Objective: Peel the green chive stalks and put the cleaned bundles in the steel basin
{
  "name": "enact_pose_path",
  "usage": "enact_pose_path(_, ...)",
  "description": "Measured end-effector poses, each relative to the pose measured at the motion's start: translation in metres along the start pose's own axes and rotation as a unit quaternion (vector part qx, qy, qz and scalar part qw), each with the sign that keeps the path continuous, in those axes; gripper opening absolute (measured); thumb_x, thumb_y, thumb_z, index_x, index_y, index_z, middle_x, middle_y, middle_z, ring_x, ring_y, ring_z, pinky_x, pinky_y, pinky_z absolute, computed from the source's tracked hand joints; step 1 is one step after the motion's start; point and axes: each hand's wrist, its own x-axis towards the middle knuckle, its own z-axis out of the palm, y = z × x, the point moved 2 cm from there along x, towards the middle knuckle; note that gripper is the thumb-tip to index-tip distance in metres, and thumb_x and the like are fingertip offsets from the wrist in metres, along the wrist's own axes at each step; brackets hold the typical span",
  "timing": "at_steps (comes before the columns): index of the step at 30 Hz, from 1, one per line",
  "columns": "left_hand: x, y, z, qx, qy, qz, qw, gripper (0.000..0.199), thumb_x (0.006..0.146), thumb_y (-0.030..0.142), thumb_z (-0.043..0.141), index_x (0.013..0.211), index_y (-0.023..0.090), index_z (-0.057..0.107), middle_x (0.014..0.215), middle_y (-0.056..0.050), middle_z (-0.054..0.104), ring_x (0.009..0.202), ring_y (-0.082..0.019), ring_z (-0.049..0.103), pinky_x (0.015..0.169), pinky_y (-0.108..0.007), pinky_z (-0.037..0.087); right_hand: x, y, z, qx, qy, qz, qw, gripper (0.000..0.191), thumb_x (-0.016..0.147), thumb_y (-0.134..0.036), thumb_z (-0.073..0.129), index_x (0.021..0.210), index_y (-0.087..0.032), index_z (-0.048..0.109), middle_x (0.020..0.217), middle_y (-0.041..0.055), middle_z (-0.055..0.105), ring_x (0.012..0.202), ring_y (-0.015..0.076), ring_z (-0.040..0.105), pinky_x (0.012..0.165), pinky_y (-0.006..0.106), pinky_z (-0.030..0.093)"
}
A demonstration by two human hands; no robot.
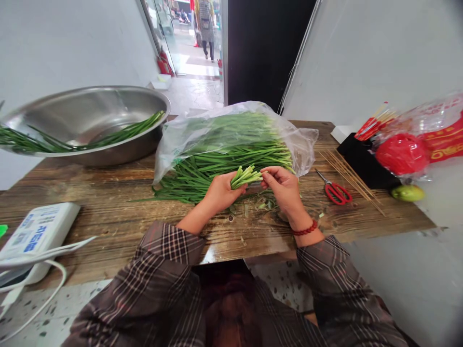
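My left hand point(220, 193) is closed around a small bunch of garlic chives point(246, 177), pale cut ends pointing right. At those ends, the thumb and fingers of my right hand point(284, 189) pinch a stalk. Just behind both hands lies a large heap of garlic chives point(224, 161), partly covered by a clear plastic bag point(306, 149). Loose trimmings point(265, 201) are scattered on the wooden table point(238, 236) beneath my hands. To the right rests a pair of red-handled scissors point(338, 193).
A steel basin point(133, 152) holding more chives stands at the left. Thin wooden skewers point(350, 179) lie by a black box point(365, 161), with a red plastic-wrapped bundle point(403, 154) and a green fruit point(408, 193). A white device point(45, 224) with cables sits front left. Someone point(206, 24) is beyond the doorway.
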Motion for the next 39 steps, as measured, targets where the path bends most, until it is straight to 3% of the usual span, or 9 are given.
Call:
enact_pose_path(5,-0.003,0.005,-0.005,0.05,0.101,0.039,0.993,0.017,0.085,0.029,0.057,0.085,0.015,0.067,0.085,-0.007,0.072,0.078,-0.019,0.066,0.07,-0.027,0.047,-0.005,-0.002,0.0,-0.076,-0.001,-0.05,0.996,0.019,0.081,-0.039,0.067,0.088,-0.021,0.069,0.073,0.0001,0.069,0.062,0.0129,0.064,0.059,0.027,0.052)
enact_pose_path(11,-0.006,0.003,0.008,0.144,-0.05,0.048,0.987,0.014,0.085,0.028,0.058,0.094,0.022,0.067,0.084,-0.002,0.073,0.075,-0.016,0.065,0.065,-0.023,0.043,-0.006,0.003,0.001,-0.061,-0.034,-0.05,0.996,0.019,0.078,-0.041,0.07,0.082,-0.022,0.069,0.073,-0.0004,0.07,0.064,0.0133,0.062,0.061,0.027,0.051)
enact_pose_path(16,-0.008,0.01,0.01,0.283,-0.061,0.055,0.956,0.019,0.083,0.02,0.056,0.1,0.021,0.063,0.09,-0.005,0.072,0.082,-0.021,0.067,0.066,-0.026,0.044,-0.005,0.0,-0.005,-0.029,-0.059,-0.02,0.998,0.031,0.086,-0.05,0.058,0.096,-0.023,0.07,0.088,0.0038,0.073,0.079,0.0174,0.067,0.072,0.032,0.054)
enact_pose_path(20,-0.012,0.019,0.013,0.372,-0.084,0.072,0.922,0.02,0.083,0.015,0.052,0.101,0.017,0.06,0.093,-0.009,0.071,0.088,-0.024,0.067,0.073,-0.031,0.047,-0.013,-0.015,-0.005,-0.077,-0.055,-0.135,0.986,0.049,0.09,-0.057,0.046,0.125,-0.025,0.059,0.12,0.0089,0.067,0.108,0.0235,0.063,0.089,0.04,0.052)
enact_pose_path(24,-0.015,0.023,0.018,0.395,-0.107,0.095,0.907,0.018,0.086,0.013,0.046,0.1,0.014,0.058,0.09,-0.011,0.07,0.085,-0.024,0.068,0.075,-0.034,0.048,-0.019,-0.02,0.004,-0.192,-0.096,-0.202,0.955,0.039,0.094,-0.045,0.042,0.123,-0.027,0.062,0.127,0.0072,0.063,0.119,0.0236,0.057,0.1,0.043,0.047)
enact_pose_path(31,-0.016,0.019,0.01,0.348,-0.045,0.103,0.931,0.02,0.084,0.017,0.054,0.104,0.016,0.056,0.099,-0.01,0.069,0.093,-0.025,0.066,0.078,-0.035,0.048,-0.009,-0.003,-0.013,-0.132,0.072,-0.113,0.982,0.037,0.094,-0.04,0.044,0.123,-0.023,0.061,0.113,0.0086,0.068,0.1,0.0197,0.065,0.086,0.038,0.053)
enact_pose_path(33,-0.015,0.017,0.005,0.318,0.005,0.08,0.945,0.024,0.083,0.018,0.056,0.107,0.018,0.055,0.101,-0.009,0.069,0.095,-0.025,0.066,0.078,-0.034,0.048,-0.011,-0.003,-0.016,-0.118,0.033,-0.096,0.988,0.038,0.093,-0.042,0.048,0.123,-0.024,0.061,0.113,0.0081,0.069,0.101,0.0201,0.065,0.086,0.037,0.053)
enact_pose_path(37,-0.014,0.014,0.002,0.284,0.058,0.06,0.955,0.021,0.085,0.018,0.054,0.105,0.018,0.056,0.096,-0.008,0.07,0.092,-0.024,0.066,0.077,-0.034,0.048,-0.023,-0.002,-0.004,-0.145,-0.175,-0.065,0.972,0.041,0.082,-0.041,0.066,0.12,-0.026,0.063,0.115,0.0074,0.069,0.105,0.024,0.065,0.095,0.042,0.051)
enact_pose_path(39,-0.015,0.014,0.002,0.277,0.063,0.059,0.957,0.019,0.086,0.019,0.052,0.105,0.018,0.056,0.096,-0.008,0.07,0.091,-0.024,0.066,0.076,-0.034,0.048,-0.029,-0.001,0.009,-0.159,-0.21,-0.061,0.963,0.046,0.076,-0.041,0.072,0.118,-0.025,0.063,0.116,0.0087,0.068,0.109,0.0256,0.064,0.1,0.044,0.049)
